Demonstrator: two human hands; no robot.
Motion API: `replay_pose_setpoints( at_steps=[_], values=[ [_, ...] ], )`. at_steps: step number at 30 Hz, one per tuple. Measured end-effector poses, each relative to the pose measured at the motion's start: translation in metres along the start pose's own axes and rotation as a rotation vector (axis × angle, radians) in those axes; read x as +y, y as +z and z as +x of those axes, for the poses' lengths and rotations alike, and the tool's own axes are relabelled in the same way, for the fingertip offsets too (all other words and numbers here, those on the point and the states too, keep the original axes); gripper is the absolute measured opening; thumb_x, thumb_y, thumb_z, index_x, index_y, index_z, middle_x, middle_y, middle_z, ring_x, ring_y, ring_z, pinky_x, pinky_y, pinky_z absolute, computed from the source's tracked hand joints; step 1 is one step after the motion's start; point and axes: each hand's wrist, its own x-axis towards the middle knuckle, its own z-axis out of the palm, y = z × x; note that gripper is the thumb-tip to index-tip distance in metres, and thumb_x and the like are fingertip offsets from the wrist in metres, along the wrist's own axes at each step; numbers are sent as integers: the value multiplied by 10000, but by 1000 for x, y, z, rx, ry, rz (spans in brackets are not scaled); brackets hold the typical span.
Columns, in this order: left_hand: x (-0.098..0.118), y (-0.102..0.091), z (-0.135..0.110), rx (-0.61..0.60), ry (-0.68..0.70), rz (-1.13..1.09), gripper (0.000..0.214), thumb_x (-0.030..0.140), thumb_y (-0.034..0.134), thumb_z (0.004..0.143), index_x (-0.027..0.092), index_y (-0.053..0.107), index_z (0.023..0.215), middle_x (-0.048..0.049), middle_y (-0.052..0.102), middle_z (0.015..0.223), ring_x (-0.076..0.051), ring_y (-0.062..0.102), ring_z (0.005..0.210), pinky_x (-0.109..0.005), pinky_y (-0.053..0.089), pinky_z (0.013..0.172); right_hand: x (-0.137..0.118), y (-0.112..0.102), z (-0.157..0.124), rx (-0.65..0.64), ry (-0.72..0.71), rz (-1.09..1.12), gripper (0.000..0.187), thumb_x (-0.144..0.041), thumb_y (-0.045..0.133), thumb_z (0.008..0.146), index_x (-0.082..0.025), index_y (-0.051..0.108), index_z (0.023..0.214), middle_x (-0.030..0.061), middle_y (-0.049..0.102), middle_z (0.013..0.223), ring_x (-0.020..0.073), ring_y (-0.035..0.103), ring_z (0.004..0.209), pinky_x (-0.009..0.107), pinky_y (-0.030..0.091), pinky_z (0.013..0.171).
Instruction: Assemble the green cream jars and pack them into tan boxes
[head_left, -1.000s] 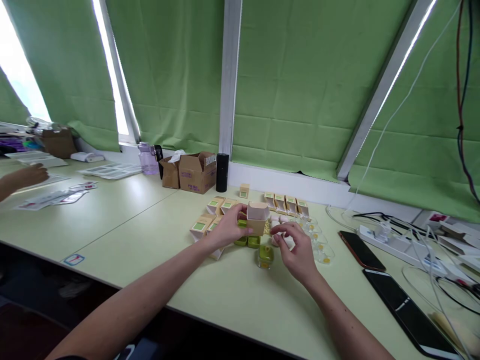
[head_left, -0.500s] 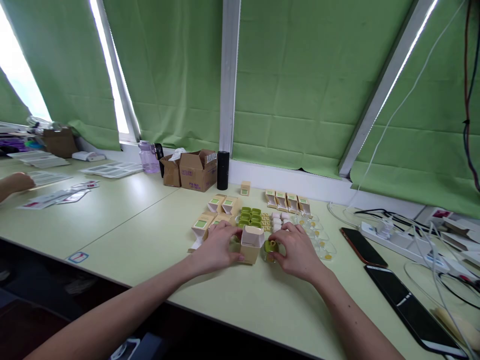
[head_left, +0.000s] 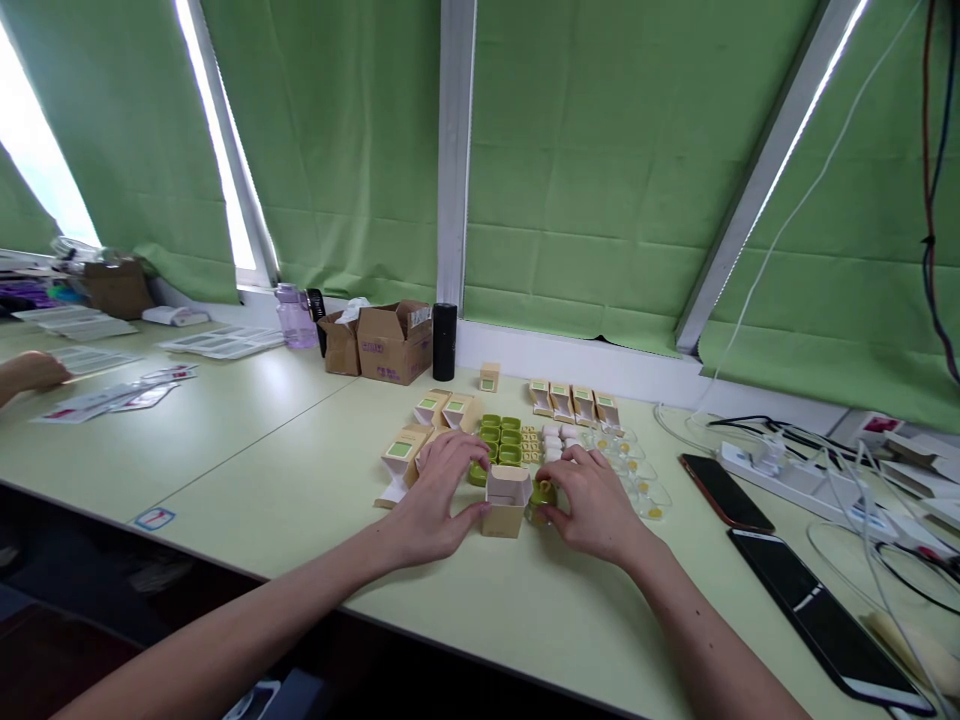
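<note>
In the head view, a small open-topped cardboard box point(head_left: 505, 518) stands upright on the table in front of me. My left hand point(head_left: 439, 500) is at its left side, thumb and fingertips touching the edge. To the box's right, my right hand point(head_left: 592, 505) pinches a small green piece point(head_left: 541, 495) with a yellowish part on top; its lower part looks clear. Just behind are rows of green cups point(head_left: 510, 438), small yellow pieces point(head_left: 530, 445), pale pinkish-white pieces point(head_left: 552, 442) and clear plastic pieces with yellow spots point(head_left: 637, 468).
Open small boxes with green labels point(head_left: 403, 448) lie left of the cups, and more boxes point(head_left: 572, 400) at the back. A black cylinder point(head_left: 445, 342) stands by larger cartons point(head_left: 395, 342). Phones point(head_left: 814, 600) and a power strip point(head_left: 802, 490) lie right. Another person's hand point(head_left: 37, 371) is far left.
The small box now sits slightly lower and more upright, its opening showing more. My left hand's fingers have spread a little around its left side. My right hand has barely moved.
</note>
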Motion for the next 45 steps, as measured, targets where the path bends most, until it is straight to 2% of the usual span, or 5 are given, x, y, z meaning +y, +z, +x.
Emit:
replay_pose_setpoints(
  at_steps=[8,19,26,37,45],
  values=[
    [-5,-5,7,-114,49,-10,278,250,661,955,309,779,1199,-72,748,1347,-305,657,1303,-580,231,1298,0,2,0,-2,0,-10,255,-200,828,777,-276,715,993,45,787,922,323,633,1016,452,415,866],
    [-6,8,41,-31,-98,-87,203,407,693,955,270,836,912,-38,841,985,-281,728,1000,-492,468,1094,0,1,0,-84,29,-34,319,-228,823,789,-260,690,1078,63,783,968,322,625,1059,450,413,884],
    [-16,9,51,-122,-194,-248,235,305,712,890,216,836,1068,-57,833,1053,-260,736,1031,-406,530,1033,-1,-3,2,-80,76,-28,281,-235,818,816,-244,729,1082,69,756,966,299,636,1054,428,416,898],
    [-36,19,36,-106,-128,-269,481,137,689,875,240,735,1343,-115,729,1222,-292,629,1169,-454,503,1037,16,-4,2,544,135,303,339,-357,691,938,-253,675,1260,99,745,1145,307,664,1036,482,507,932],
    [-30,18,34,-114,-136,-256,542,107,706,865,286,708,1377,-94,694,1253,-297,587,1203,-469,496,1068,-15,5,-2,533,39,668,364,-370,673,992,-276,641,1342,88,733,1231,223,643,886,376,582,790]
  ],
)
